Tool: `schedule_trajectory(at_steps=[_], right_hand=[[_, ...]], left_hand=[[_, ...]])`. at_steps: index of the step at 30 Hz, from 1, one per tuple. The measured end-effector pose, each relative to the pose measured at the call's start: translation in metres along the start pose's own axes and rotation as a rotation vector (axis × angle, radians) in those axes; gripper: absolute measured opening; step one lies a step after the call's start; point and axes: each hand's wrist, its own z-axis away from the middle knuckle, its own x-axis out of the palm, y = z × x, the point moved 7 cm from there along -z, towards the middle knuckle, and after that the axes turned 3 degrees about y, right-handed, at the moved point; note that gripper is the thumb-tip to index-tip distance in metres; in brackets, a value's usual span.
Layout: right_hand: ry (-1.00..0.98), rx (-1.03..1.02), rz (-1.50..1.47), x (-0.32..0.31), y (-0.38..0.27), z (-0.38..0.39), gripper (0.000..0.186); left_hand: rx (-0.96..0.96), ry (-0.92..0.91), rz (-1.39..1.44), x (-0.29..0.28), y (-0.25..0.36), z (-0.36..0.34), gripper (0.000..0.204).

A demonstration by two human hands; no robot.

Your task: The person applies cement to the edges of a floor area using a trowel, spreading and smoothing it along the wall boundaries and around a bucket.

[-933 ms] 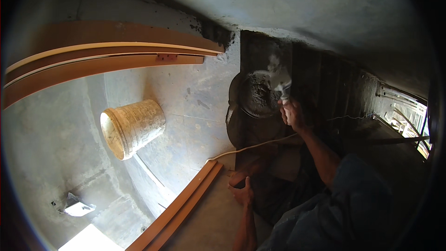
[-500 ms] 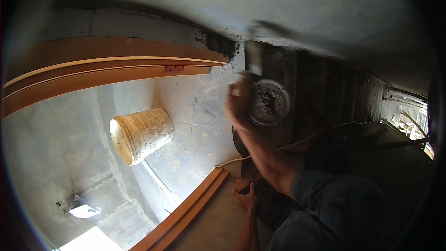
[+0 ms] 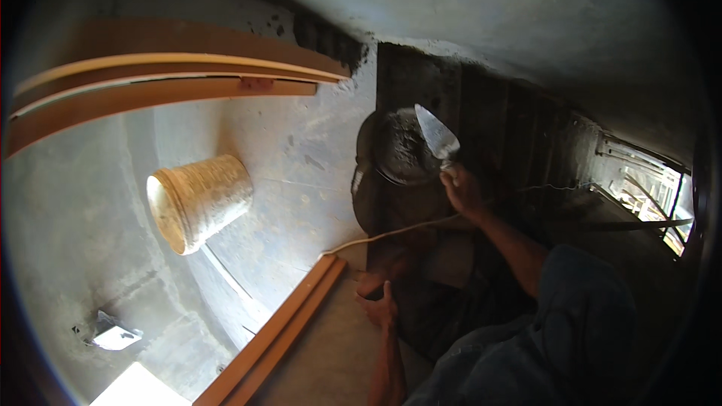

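My right hand [image 3: 462,194] grips a trowel [image 3: 436,131], whose pale metal blade points up and left over the right part of a round container [image 3: 391,165] of wet, dark grey mortar. Lower down, my left hand [image 3: 380,304] curls at the top of a brown ledge [image 3: 346,338], near the end of an orange wooden frame [image 3: 274,331]; what lies inside its fingers is in shadow. A pale cable [image 3: 387,237] runs across below the container.
A dirty yellowish bucket [image 3: 207,199] stands out at the left against grey concrete. More orange framing [image 3: 173,86] crosses the upper left. A concrete surface [image 3: 489,0] slants overhead; dark steps [image 3: 511,128] and a bright barred opening [image 3: 647,192] are at the right.
My right hand with the trowel swung left and upward half a second ago; now it is back at the container's right, blade clearly visible. My left hand keeps its place.
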Motion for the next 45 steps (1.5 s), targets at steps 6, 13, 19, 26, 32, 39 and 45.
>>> schedule_trajectory(at_steps=[6,13,19,26,32,39,45], right_hand=[[-0.409,0.161,0.597,-0.021,0.071,-0.020,0.030],[-0.687,0.497,0.272,0.069,0.114,-0.070,0.033],[-0.503,0.364,0.070,0.050,0.125,-0.037,0.027],[-0.341,-0.242,0.030,0.028,0.088,-0.027,0.029],[-0.417,0.232,-0.790,0.022,-0.034,-0.007,0.035],[0.239,-0.236,-1.025,-0.019,-0.172,-0.017,0.057],[0.772,-0.429,-1.083,-0.019,-0.230,-0.034,0.061]], left_hand=[[-0.014,-0.045,0.039,-0.007,0.008,0.003,0.098],[-0.021,-0.071,0.031,-0.004,0.014,0.005,0.098],[-0.005,-0.036,0.001,0.001,0.007,-0.002,0.098],[-0.031,-0.030,-0.020,-0.003,0.001,-0.001,0.100],[0.019,0.006,-0.031,-0.005,0.007,0.004,0.104],[0.001,0.062,-0.033,-0.008,-0.010,0.002,0.104],[0.014,-0.005,-0.002,-0.001,0.002,0.003,0.103]])
